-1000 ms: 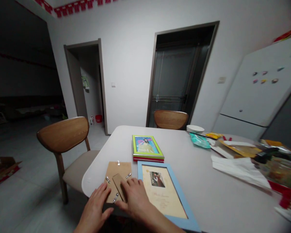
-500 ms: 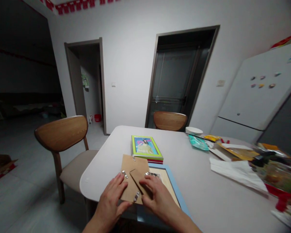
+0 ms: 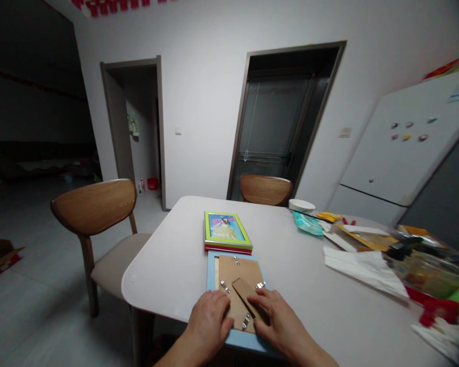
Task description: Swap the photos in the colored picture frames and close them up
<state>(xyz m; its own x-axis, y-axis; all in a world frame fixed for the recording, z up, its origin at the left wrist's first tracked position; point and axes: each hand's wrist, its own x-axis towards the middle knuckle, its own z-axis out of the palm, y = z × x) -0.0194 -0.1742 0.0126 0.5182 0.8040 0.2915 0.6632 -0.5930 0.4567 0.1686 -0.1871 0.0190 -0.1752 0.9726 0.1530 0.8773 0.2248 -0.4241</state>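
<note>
A brown picture-frame backing board (image 3: 232,305) lies over a light blue picture frame (image 3: 211,278), with a pale strip of the frame's inside showing along the board's left. The board bears several metal clips and a slanted stand flap (image 3: 245,293). My left hand (image 3: 208,321), fingers curled, holds the board's left edge near the bottom. My right hand (image 3: 279,323) grips the board at the right, its thumb and fingers around the lower part of the flap. Beyond the board sits a stack of frames, a lime-green picture frame (image 3: 208,232) on top.
A white table (image 3: 290,275) carries a white bowl (image 3: 301,205), a teal packet (image 3: 308,223), white paper (image 3: 363,267) and assorted clutter on the right. Wooden chairs stand at the left (image 3: 95,206) and the far side (image 3: 265,189).
Both hands have moved the backing board rightward, from overlapping the blue frame's left side to lying over its middle. The frame's left edge now shows.
</note>
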